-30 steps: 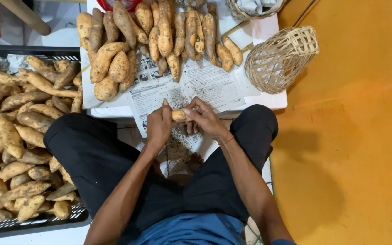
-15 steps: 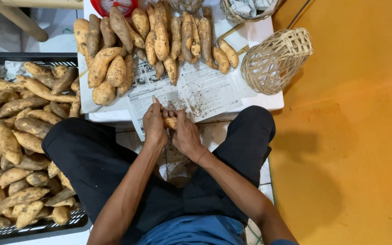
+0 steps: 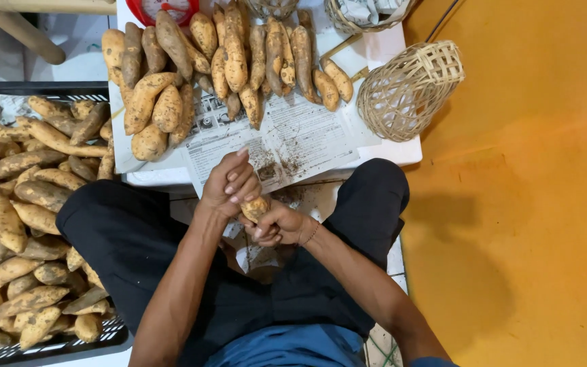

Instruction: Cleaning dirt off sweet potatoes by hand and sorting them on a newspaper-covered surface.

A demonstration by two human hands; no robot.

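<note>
Head view: you hold one sweet potato [image 3: 255, 207] between your knees, over the gap below the newspaper [image 3: 287, 139]. Your right hand [image 3: 278, 225] grips its lower end from beneath, fingers curled shut around it; your left hand [image 3: 229, 185] closes over the top, likely to steady it for rubbing off dirt. Beyond lies a potato pile [image 3: 219, 58] on the paper, a tipped basket [image 3: 405, 92] at right, and a full crate [image 3: 69, 343] at your left.

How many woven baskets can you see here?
3. One woven basket lies tipped on its side at the table's right edge; a second basket, holding paper, sits at the top edge; a third basket is cut off beside it. Others may lie outside the picture.
</note>
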